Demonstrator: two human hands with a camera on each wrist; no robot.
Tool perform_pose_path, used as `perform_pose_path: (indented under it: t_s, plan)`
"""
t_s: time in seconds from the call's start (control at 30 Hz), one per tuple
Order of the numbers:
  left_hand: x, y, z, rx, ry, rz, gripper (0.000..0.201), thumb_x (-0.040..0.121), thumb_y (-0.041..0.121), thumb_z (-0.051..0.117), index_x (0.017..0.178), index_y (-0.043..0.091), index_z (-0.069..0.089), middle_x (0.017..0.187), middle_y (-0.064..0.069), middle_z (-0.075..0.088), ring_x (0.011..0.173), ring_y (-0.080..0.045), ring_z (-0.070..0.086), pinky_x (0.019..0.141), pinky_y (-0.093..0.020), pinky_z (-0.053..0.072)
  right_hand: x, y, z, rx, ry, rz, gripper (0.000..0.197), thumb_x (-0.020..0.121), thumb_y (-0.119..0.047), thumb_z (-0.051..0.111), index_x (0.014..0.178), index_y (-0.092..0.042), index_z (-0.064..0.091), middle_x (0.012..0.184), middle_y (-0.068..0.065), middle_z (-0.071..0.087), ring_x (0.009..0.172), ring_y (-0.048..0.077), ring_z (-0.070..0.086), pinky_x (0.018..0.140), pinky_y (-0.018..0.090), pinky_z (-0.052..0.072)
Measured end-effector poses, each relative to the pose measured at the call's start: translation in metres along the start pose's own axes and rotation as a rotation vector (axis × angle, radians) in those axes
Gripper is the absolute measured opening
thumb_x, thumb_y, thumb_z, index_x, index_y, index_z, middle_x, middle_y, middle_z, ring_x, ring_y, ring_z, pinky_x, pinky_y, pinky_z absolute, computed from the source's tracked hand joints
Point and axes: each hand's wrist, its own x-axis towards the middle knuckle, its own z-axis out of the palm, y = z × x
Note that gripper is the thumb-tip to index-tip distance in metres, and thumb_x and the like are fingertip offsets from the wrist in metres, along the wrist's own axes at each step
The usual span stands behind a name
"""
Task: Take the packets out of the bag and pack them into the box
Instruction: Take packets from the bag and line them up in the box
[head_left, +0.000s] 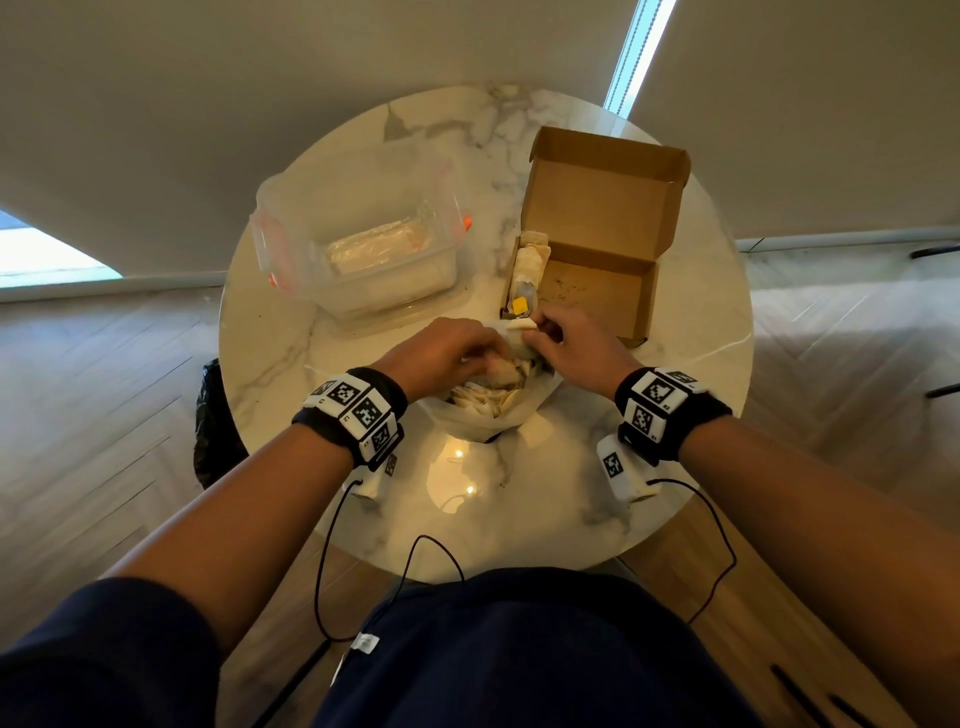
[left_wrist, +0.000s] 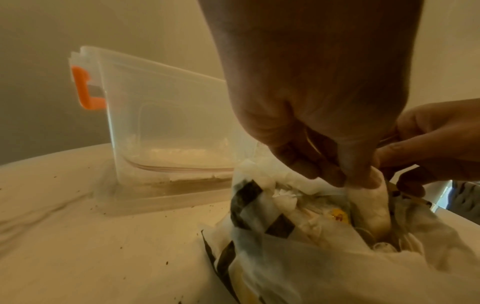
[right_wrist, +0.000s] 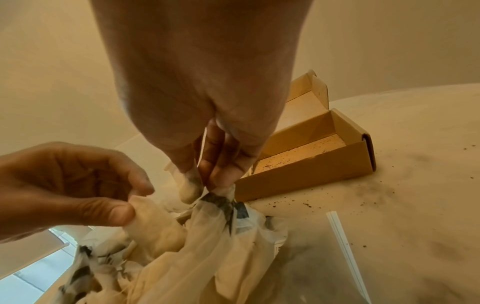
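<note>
A thin white plastic bag with dark print lies open at the table's middle, full of small white packets. My left hand reaches into its mouth and pinches one packet by its top end, partly lifted out. My right hand pinches the bag's far rim and holds it up. Whether it also holds the small pale packet at its fingertips I cannot tell. The open cardboard box stands just beyond the right hand. Packets are lined up along its left wall.
A clear plastic container with orange clips stands at the back left of the round marble table. Dark crumbs dot the table near the box. A white strip lies right of the bag.
</note>
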Motion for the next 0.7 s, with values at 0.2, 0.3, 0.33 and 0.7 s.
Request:
perform_pose_path:
  t_s: [0.2,0.3,0.33,0.7]
  plan:
    - [0.004,0.015,-0.006,-0.105,0.139,0.036,0.027,0.090,0.020,0.072,0.115,0.021,0.065,0.103,0.006,0.065,0.090,-0.004,0.062,0.079,-0.016,0.050,0.000,-0.002,0.003,0.006,-0.042,-0.070,0.018,0.095,-0.027,0.066,0.109,-0.018,0.070,0.096,-0.004,0.066,0.088,0.010,0.058,0.079,0.026,0.048]
    - [0.006,0.018,-0.008,-0.103,0.191,0.015,0.032,0.090,0.018,0.070,0.121,0.020,0.061,0.110,0.005,0.062,0.091,-0.003,0.062,0.081,-0.015,0.051,-0.003,-0.003,0.003,-0.011,-0.080,-0.103,0.013,0.095,-0.020,0.064,0.106,-0.020,0.072,0.095,-0.003,0.066,0.086,0.011,0.059,0.077,0.027,0.048]
    - [0.007,0.019,-0.009,-0.109,0.187,-0.003,0.033,0.091,0.019,0.070,0.123,0.022,0.061,0.112,0.007,0.063,0.093,-0.002,0.062,0.082,-0.014,0.051,-0.004,-0.003,0.003,-0.017,-0.089,-0.108,0.014,0.095,-0.018,0.064,0.105,-0.020,0.073,0.095,-0.002,0.066,0.086,0.012,0.059,0.077,0.027,0.047]
    - [0.012,0.022,-0.005,-0.071,0.252,-0.048,0.017,0.092,0.023,0.069,0.108,0.019,0.064,0.094,0.011,0.066,0.084,0.000,0.060,0.079,-0.025,0.053,-0.014,-0.012,-0.003,0.076,-0.082,-0.049,0.016,0.091,-0.019,0.061,0.103,-0.016,0.071,0.088,0.003,0.066,0.083,0.019,0.059,0.075,0.039,0.050]
